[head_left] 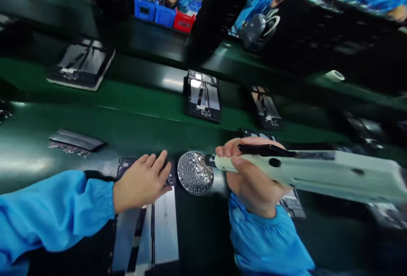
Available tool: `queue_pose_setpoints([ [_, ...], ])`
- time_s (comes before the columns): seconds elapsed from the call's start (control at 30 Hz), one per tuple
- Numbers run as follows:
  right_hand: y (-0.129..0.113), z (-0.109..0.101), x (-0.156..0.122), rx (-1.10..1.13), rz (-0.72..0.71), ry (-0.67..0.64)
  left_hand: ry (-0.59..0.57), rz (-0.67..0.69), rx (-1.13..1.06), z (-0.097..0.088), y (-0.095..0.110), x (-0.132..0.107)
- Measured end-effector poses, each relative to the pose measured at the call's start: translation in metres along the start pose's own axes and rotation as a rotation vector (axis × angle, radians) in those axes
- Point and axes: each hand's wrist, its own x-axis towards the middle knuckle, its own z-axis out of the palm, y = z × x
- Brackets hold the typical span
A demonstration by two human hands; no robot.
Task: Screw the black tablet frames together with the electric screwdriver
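My right hand is wrapped round a pale electric screwdriver, whose tip points left at a round metal dish of small screws. My left hand lies with its fingers stretched out on top of a dark device panel in front of me, just left of the screw dish. Both my sleeves are bright blue.
Three more open device panels lie on the green conveyor belt. A stack of dark strips sits at the left. Other people in blue work across the line by blue and red bins.
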Motion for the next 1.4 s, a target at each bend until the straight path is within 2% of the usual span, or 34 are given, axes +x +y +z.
queue_pose_setpoints([
  [0.13, 0.003, 0.02, -0.01, -0.024, 0.059, -0.112, 0.105, 0.011, 0.012, 0.003, 0.02, -0.014],
  [0.3, 0.014, 0.024, -0.022, -0.099, 0.122, -0.236, 0.094, -0.007, -0.019, 0.007, 0.017, -0.009],
  [0.7, 0.01, 0.03, -0.022, -0.116, 0.198, -0.275, 0.118, -0.012, -0.093, 0.002, 0.015, -0.002],
  [1.07, 0.008, 0.031, -0.024, -0.154, 0.208, -0.288, 0.109, 0.002, -0.127, 0.0, 0.014, -0.001],
  [1.17, 0.004, 0.031, -0.024, -0.137, 0.206, -0.274, 0.115, -0.026, -0.238, 0.0, 0.01, 0.001],
  [1.27, -0.001, 0.031, -0.026, -0.123, 0.233, -0.267, 0.146, -0.081, -0.438, -0.001, 0.005, 0.004],
  [1.4, -0.008, 0.031, -0.031, -0.09, 0.266, -0.28, 0.116, -0.135, -0.641, -0.002, -0.002, 0.007],
])
